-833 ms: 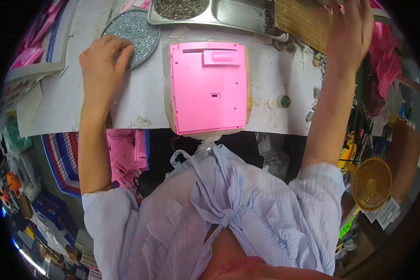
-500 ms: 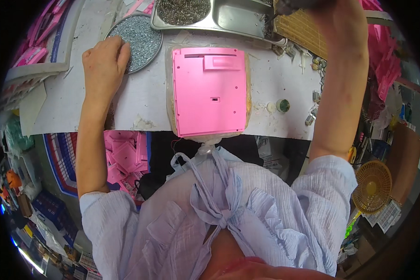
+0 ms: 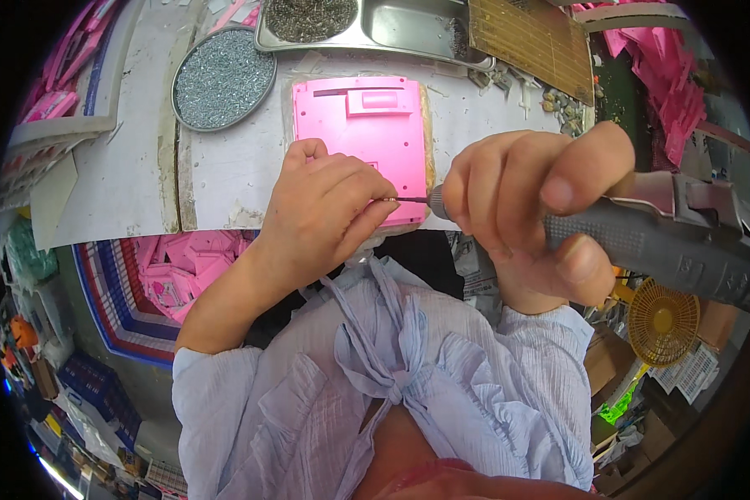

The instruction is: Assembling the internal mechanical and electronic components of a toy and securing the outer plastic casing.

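A pink plastic housing [image 3: 329, 121] lies flat on a wrapped pad in front of me, its lower left part hidden by my hand. Above it my left hand [image 3: 321, 204] is closed, thumb and forefinger pinching a tiny screw [image 3: 391, 199] whose details are hard to make out. My right hand [image 3: 529, 196] is wrapped around a dark grey electric screwdriver [image 3: 667, 246]. The tool is held sideways, its thin bit [image 3: 412, 199] pointing left and meeting the screw at my left fingertips.
Silver screws fill a round dish [image 3: 225, 79] at the far left. Behind the housing stands a metal tray [image 3: 375, 54] with darker small screws. A brown corrugated board [image 3: 533, 50] lies far right. Below the table edge, a blue-rimmed basket [image 3: 108, 287] holds pink parts.
My left hand has left the dish of screws and come over the housing. My right hand has brought the screwdriver down from the far right to meet it.
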A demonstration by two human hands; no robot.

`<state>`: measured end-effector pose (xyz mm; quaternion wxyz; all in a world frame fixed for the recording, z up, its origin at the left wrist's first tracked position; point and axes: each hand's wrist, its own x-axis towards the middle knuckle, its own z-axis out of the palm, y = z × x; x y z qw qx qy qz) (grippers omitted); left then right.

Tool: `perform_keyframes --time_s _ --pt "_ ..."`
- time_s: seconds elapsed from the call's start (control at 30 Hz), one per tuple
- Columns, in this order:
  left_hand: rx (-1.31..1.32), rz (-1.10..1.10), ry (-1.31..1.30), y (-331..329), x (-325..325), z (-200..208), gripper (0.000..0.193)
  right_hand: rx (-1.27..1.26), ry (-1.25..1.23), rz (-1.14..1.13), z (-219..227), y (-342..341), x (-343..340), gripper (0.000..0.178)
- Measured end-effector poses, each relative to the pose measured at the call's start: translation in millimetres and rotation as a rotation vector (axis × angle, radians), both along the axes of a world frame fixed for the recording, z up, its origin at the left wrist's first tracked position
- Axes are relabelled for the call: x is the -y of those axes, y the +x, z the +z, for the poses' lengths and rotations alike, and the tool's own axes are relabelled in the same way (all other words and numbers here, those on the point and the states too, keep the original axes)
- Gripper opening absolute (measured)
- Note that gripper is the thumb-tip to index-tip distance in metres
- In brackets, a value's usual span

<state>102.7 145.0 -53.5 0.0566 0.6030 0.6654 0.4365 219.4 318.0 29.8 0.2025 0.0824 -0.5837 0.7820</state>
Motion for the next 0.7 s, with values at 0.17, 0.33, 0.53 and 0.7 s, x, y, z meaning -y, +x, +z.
perform_keyframes --time_s 0.17,0.33,0.53,0.7 --pt "-0.091 -0.012 -0.027 -1 -3 6 0.016 0.015 -0.040 0.006 -9 -1 3 0.030" --pt "-0.190 -0.111 -0.074 -1 -4 13 0.015 0.127 0.006 -0.065 -5 6 8 0.032" --pt "-0.191 -0.053 -0.112 -8 -1 2 0.015 0.201 -0.010 -0.118 -18 34 9 0.034" --pt "-0.140 -0.008 -0.089 -5 3 -22 0.009 0.138 0.038 -0.112 -44 44 10 0.028"
